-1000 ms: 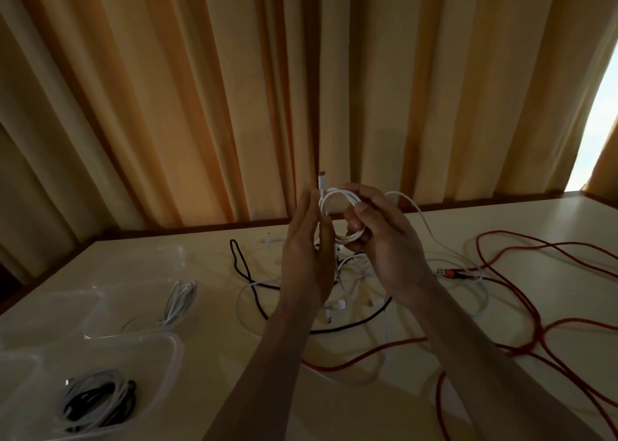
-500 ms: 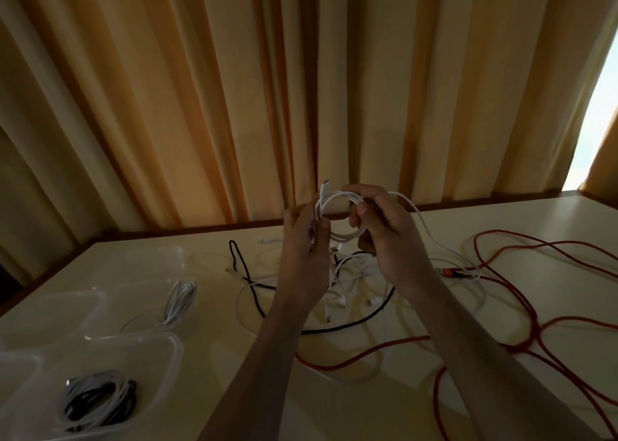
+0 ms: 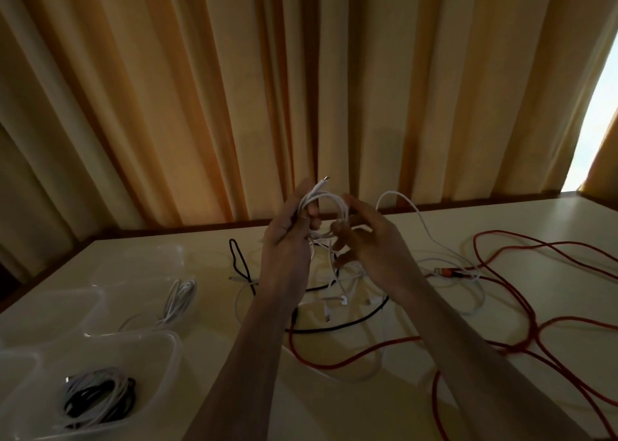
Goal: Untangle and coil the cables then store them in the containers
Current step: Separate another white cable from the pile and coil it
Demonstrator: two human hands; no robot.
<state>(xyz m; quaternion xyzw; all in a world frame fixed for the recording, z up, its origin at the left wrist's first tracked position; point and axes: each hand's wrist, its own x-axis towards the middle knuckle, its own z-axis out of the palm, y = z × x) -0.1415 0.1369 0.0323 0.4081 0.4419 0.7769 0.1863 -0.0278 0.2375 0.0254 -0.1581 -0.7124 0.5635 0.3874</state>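
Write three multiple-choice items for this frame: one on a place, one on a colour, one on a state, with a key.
1. Where does the bundle of black and white cables lie?
A. In the nearest clear container
B. Bare on the table
C. Draped on the curtain

2. What colour is the long cable sprawled over the table's right side?
A. Blue
B. Red
C. Green

3. What state is the white cable at the hands in?
A. Lying flat on the table
B. Sealed in a container
C. Partly looped, its tail trailing down to the table

Key: A, it sits inside the container's walls; B, red strands loop across the right; C, the left hand grips the loops while the right hand guides the rest.
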